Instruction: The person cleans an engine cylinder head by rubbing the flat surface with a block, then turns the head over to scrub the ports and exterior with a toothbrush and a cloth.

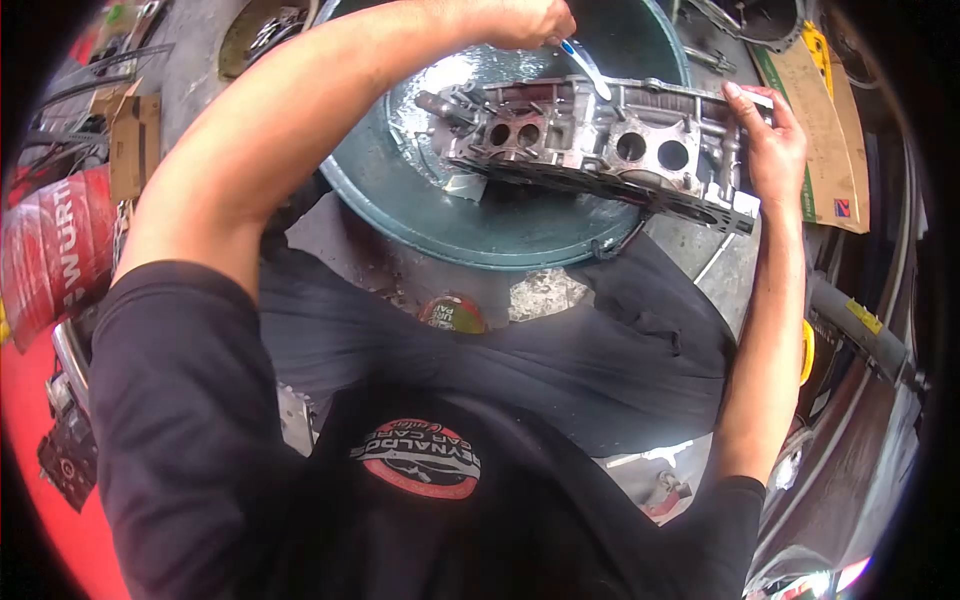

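Note:
A metal engine cylinder head [650, 140] is held tilted over a large round green basin [345, 190] with wet, shiny inner surfaces. My right hand [775, 145] grips its right end, thumb on top. Above the head's upper edge, my left hand [530, 22] is closed around a white and blue toothbrush [588, 66]. The brush's lower end reaches the top of the cylinder head; its bristles cannot be made out. A small pale flat piece [465, 186] shows in the basin below the head's left end.
Flattened cardboard [830, 150] lies at the right. A red WURTH container [65, 245] and a cardboard box [135, 148] stand at the left. Between my legs is a round can [453, 313]. A container of metal parts [265, 35] sits beyond my left arm.

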The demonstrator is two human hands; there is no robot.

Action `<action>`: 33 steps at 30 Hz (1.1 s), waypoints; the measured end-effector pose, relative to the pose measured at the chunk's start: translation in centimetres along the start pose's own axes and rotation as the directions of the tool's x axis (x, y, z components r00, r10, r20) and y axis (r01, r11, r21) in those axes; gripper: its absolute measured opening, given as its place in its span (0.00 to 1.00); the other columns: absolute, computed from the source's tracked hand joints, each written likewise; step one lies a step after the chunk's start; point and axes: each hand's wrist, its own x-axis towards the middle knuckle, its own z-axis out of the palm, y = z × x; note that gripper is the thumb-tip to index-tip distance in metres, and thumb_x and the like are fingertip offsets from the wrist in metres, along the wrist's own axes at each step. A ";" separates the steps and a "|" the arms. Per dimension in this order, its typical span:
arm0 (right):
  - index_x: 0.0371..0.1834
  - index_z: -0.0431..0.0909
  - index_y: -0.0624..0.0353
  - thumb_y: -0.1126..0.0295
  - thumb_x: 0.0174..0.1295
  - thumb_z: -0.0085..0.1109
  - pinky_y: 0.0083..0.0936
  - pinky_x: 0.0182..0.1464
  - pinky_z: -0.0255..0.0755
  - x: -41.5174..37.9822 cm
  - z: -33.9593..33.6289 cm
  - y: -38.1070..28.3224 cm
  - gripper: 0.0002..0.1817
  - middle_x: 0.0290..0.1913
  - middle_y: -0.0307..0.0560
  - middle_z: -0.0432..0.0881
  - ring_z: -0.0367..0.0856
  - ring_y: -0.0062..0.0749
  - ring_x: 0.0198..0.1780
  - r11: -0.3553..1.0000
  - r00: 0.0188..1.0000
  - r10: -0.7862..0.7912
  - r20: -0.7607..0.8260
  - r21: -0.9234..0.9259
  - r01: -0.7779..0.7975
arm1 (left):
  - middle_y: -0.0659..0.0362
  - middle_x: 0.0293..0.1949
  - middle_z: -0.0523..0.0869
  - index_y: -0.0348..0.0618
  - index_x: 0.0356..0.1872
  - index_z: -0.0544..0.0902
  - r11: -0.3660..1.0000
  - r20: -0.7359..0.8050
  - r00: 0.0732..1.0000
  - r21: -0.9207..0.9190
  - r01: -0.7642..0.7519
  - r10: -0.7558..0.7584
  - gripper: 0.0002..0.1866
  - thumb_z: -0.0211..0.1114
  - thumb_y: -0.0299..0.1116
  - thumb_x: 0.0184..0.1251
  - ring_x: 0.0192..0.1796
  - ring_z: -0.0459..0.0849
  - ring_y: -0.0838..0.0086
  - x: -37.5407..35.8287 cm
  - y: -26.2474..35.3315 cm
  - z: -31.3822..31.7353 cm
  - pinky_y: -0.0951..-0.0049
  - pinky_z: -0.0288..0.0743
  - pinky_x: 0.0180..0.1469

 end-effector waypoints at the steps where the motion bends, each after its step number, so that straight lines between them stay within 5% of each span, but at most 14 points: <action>1: 0.41 0.85 0.62 0.61 0.62 0.73 0.18 0.46 0.73 0.1 -0.2 0.1 0.15 0.36 0.41 0.89 0.84 0.20 0.38 1.000 1.000 0.003 -0.005 -0.001 -0.003 | 0.53 0.28 0.88 0.50 0.29 0.85 1.000 0.009 1.000 -0.012 -0.016 0.016 0.04 0.65 0.36 0.56 0.35 0.88 0.54 0.3 0.3 0.2 0.56 0.80 0.36; 5: 0.40 0.86 0.62 0.60 0.61 0.73 0.18 0.45 0.73 0.1 -0.2 -0.1 0.16 0.34 0.42 0.89 0.83 0.20 0.37 1.000 1.000 -0.012 -0.018 -0.028 0.011 | 0.52 0.29 0.88 0.50 0.32 0.86 0.998 -0.079 0.996 -0.033 0.046 -0.048 0.07 0.62 0.38 0.62 0.38 0.89 0.57 -1.9 0.9 1.3 0.56 0.81 0.41; 7: 0.41 0.86 0.62 0.58 0.61 0.73 0.18 0.44 0.74 0.6 -0.3 0.1 0.17 0.34 0.43 0.89 0.84 0.20 0.36 0.999 1.000 -0.001 -0.012 -0.051 0.001 | 0.53 0.31 0.89 0.50 0.32 0.86 0.981 -0.197 0.980 0.183 0.071 -0.035 0.08 0.60 0.37 0.63 0.41 0.88 0.60 -1.9 2.4 0.4 0.51 0.77 0.46; 10: 0.42 0.86 0.62 0.57 0.61 0.74 0.19 0.44 0.74 0.6 -0.4 0.0 0.18 0.34 0.43 0.89 0.84 0.21 0.36 0.996 1.000 -0.010 -0.004 -0.084 0.010 | 0.50 0.36 0.87 0.49 0.49 0.81 0.959 -0.252 0.968 0.274 0.068 0.004 0.14 0.55 0.25 0.65 0.43 0.87 0.55 -4.8 2.5 2.3 0.55 0.80 0.43; 13: 0.42 0.86 0.62 0.56 0.61 0.74 0.20 0.44 0.74 0.8 -0.4 0.8 0.19 0.34 0.43 0.89 0.83 0.22 0.37 0.999 1.000 -0.010 -0.011 -0.049 0.010 | 0.51 0.35 0.86 0.47 0.44 0.81 0.936 -0.328 0.878 -0.065 0.346 -0.347 0.08 0.60 0.28 0.66 0.40 0.86 0.55 -7.9 3.7 3.2 0.54 0.79 0.41; 15: 0.42 0.86 0.62 0.56 0.60 0.74 0.20 0.43 0.74 1.0 -0.4 0.9 0.19 0.34 0.43 0.89 0.83 0.22 0.37 0.999 1.000 0.005 -0.020 -0.050 -0.006 | 0.47 0.37 0.88 0.44 0.40 0.82 0.929 -0.198 0.918 -0.218 0.299 -0.342 0.10 0.61 0.40 0.72 0.40 0.88 0.51 -7.5 4.8 2.8 0.50 0.81 0.42; 17: 0.42 0.86 0.62 0.55 0.60 0.75 0.20 0.43 0.74 1.0 -0.2 0.8 0.20 0.34 0.43 0.89 0.83 0.22 0.37 0.999 1.000 0.025 -0.008 -0.039 -0.025 | 0.46 0.34 0.88 0.46 0.42 0.84 0.938 -0.070 0.947 -0.175 0.298 -0.314 0.12 0.60 0.42 0.73 0.41 0.88 0.49 -4.0 6.4 2.1 0.48 0.80 0.43; 19: 0.42 0.86 0.62 0.55 0.59 0.75 0.20 0.42 0.74 1.1 -0.3 0.8 0.21 0.34 0.43 0.89 0.84 0.22 0.37 0.999 0.999 0.047 -0.004 -0.014 -0.047 | 0.45 0.33 0.88 0.46 0.42 0.84 0.914 -0.068 0.961 -0.332 0.232 -0.268 0.12 0.60 0.42 0.71 0.39 0.88 0.49 -0.3 6.5 2.5 0.48 0.79 0.43; 22: 0.42 0.86 0.62 0.56 0.59 0.75 0.20 0.42 0.74 0.7 0.0 0.5 0.20 0.35 0.43 0.89 0.84 0.21 0.37 0.999 1.000 0.001 -0.017 -0.053 -0.002 | 0.45 0.31 0.87 0.46 0.43 0.84 0.948 -0.152 0.977 -0.302 0.099 -0.151 0.10 0.61 0.39 0.68 0.39 0.88 0.48 -1.1 3.4 4.7 0.48 0.79 0.42; 23: 0.42 0.85 0.62 0.56 0.59 0.75 0.20 0.42 0.74 0.9 -0.2 0.4 0.20 0.35 0.43 0.89 0.84 0.21 0.37 0.996 0.999 -0.023 -0.035 -0.089 0.020 | 0.45 0.32 0.87 0.46 0.43 0.84 0.948 -0.062 0.983 -0.283 0.146 -0.170 0.10 0.62 0.36 0.65 0.40 0.88 0.48 -1.5 2.2 5.3 0.49 0.79 0.42; 29: 0.41 0.86 0.62 0.55 0.58 0.75 0.22 0.44 0.74 0.8 0.1 -0.1 0.20 0.35 0.43 0.89 0.84 0.23 0.38 0.997 0.998 0.055 -0.033 -0.049 -0.056 | 0.45 0.31 0.88 0.48 0.42 0.85 0.947 -0.220 0.955 -0.294 0.131 -0.201 0.10 0.59 0.35 0.66 0.40 0.88 0.47 0.3 5.6 3.6 0.49 0.80 0.44; 31: 0.41 0.85 0.63 0.56 0.59 0.75 0.20 0.44 0.75 1.3 -0.3 0.8 0.20 0.35 0.45 0.89 0.84 0.22 0.38 0.993 0.999 0.006 -0.035 -0.119 -0.011 | 0.46 0.33 0.88 0.46 0.43 0.85 0.936 -0.077 0.964 -0.272 0.225 -0.254 0.10 0.58 0.33 0.66 0.42 0.88 0.47 -1.9 3.8 5.2 0.48 0.80 0.45; 33: 0.42 0.85 0.63 0.57 0.59 0.75 0.20 0.44 0.74 1.4 -0.2 0.2 0.19 0.35 0.45 0.89 0.84 0.23 0.38 0.995 0.999 0.034 -0.025 -0.093 -0.036 | 0.46 0.35 0.89 0.46 0.43 0.84 0.944 -0.160 0.958 -0.270 0.188 -0.236 0.09 0.59 0.33 0.66 0.43 0.88 0.48 -1.4 4.6 4.8 0.48 0.79 0.44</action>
